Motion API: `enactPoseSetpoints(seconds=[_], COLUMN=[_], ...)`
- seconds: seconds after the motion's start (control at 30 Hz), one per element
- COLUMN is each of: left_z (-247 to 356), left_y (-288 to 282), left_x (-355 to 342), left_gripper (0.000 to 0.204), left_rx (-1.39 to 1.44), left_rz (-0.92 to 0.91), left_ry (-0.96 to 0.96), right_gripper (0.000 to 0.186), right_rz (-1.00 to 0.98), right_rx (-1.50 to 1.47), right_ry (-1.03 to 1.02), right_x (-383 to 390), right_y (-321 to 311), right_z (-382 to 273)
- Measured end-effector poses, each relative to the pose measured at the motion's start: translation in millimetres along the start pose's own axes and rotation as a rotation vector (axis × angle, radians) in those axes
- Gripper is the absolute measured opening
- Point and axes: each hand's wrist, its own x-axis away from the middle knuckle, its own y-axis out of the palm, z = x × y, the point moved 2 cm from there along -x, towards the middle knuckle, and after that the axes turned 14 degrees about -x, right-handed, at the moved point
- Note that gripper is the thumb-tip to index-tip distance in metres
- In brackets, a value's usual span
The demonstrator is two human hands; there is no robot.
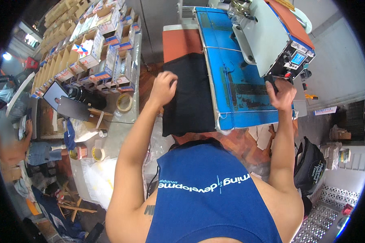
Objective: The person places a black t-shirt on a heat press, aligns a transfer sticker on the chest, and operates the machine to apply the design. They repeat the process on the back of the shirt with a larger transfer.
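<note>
A black cloth [186, 109] lies over the orange-red lower pad [178, 38] of a heat press. My left hand [164, 85] is at the cloth's left edge, fingers loosely bent and apart, holding nothing that I can see; whether it touches the cloth I cannot tell. My right hand [280, 92] is closed on the black handle [271, 81] below the control box [294, 60], which has a lit screen and a red button. The blue upper platen [227, 105] is swung to the right, beside the cloth, under the grey press arm [255, 32].
Stacked divided cardboard boxes [97, 52] crowd the left table, with tape rolls [124, 102], a black cylinder and a propped screen [54, 95]. Another person [12, 146] is at the far left. A black bag [308, 166] is at the lower right, beside wall and grating.
</note>
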Motion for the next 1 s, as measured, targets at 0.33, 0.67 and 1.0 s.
enactPoseSetpoints(seconds=[0.33, 0.67, 1.0], left_z=[-89, -60, 104], left_y=[117, 139, 110], left_x=[-122, -151, -248], left_gripper=[0.027, 0.024, 0.030], left_rx=[-0.079, -0.270, 0.487], left_rz=[-0.245, -0.524, -0.619], left_ry=[-0.378, -0.269, -0.365], right_gripper=[0.058, 0.067, 0.070], right_rz=[0.078, 0.049, 0.166], right_rx=[0.149, 0.305, 0.267], right_ry=[0.551, 0.577, 0.664], right_x=[46, 52, 66], right_y=[24, -17, -21], right_z=[130, 214, 259])
